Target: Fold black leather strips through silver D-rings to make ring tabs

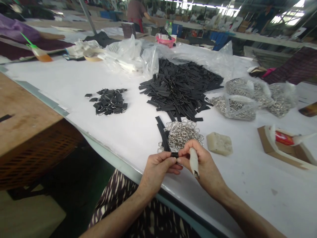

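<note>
Close to the table's near edge, my left hand point(157, 170) pinches a short black strip point(174, 154) between thumb and fingers. My right hand point(204, 167) grips the strip's other end, its fingertips meeting the left ones. A pale, cloth-like wrapped piece point(194, 162) also sticks out of the right hand; what is inside it is hidden. Just beyond the fingers lies a heap of silvery metal rings point(184, 134). A few longer black strips point(162, 134) rest at its left side. Whether a ring sits inside the pinched strip, I cannot tell.
A large pile of black strips point(183, 87) lies farther back. Folded black pieces with rings point(110, 101) are at left. A whitish block point(219, 143), an open cardboard box point(284, 152) and clear bags of rings point(235, 105) stand right. Another person point(136, 13) works behind.
</note>
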Available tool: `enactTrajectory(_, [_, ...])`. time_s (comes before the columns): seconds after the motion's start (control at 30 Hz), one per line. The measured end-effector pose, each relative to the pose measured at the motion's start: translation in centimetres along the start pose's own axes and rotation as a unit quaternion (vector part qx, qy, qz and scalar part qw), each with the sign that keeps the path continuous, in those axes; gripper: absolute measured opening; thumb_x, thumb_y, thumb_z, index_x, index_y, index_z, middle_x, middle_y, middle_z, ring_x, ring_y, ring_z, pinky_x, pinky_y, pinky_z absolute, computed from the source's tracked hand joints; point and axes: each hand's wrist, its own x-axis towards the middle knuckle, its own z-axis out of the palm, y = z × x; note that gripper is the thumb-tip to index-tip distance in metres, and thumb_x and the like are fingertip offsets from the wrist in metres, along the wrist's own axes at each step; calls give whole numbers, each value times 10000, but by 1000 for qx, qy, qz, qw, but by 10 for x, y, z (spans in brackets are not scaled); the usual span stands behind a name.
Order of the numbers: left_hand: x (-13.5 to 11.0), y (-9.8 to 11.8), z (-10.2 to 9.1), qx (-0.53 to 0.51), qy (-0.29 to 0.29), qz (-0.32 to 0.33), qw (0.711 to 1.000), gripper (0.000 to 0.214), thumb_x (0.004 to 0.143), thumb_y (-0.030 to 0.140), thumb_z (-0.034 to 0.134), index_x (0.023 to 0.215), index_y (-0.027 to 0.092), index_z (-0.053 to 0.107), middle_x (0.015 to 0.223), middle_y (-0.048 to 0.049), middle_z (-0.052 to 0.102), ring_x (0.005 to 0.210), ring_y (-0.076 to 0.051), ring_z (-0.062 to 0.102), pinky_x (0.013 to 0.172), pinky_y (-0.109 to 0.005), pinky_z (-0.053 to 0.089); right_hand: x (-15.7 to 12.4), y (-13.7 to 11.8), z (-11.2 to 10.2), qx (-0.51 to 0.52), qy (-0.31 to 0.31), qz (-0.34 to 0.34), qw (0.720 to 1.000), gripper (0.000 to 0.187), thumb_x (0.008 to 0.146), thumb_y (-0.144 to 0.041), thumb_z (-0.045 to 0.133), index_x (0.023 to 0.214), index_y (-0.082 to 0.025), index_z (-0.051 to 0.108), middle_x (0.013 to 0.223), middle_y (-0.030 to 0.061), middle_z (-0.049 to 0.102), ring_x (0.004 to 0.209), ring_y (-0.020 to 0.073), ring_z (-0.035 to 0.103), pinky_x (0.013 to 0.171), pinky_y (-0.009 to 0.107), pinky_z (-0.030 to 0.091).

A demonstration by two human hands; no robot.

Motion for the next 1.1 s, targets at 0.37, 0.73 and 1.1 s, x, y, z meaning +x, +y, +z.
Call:
enactTrajectory(0.37, [-2, 4, 0, 24, -30, -3, 999, 106, 728, 217, 629, 701, 132, 685, 593, -53, 688, 569, -174, 654, 624, -292, 531, -1, 6, 3, -38, 20, -49, 998, 111, 765, -158, 566, 793, -223, 482, 835, 1, 610, 722, 145, 571, 621, 276, 463])
enactTrajectory(0.73, [-2, 4, 1, 25, -49, -22, 998, 143, 736, 255, 634, 705, 126, 688, 600, -70, 694, 564, -165, 652, 607, -272, 530, 0, 5, -1, -34, 4, -40, 999, 137, 758, -139, 562, 780, -220, 454, 809, -6, 596, 694, 139, 561, 608, 276, 456])
enactTrajectory(1.1, [-1, 5, -2, 31, -76, -39, 996, 147, 767, 209, 583, 741, 116, 695, 643, -82, 696, 577, -145, 649, 602, -243, 524, 0, 0, -2, -45, -10, -23, 999, 159, 763, -135, 566, 756, -220, 432, 781, -31, 569, 652, 116, 525, 584, 252, 423])
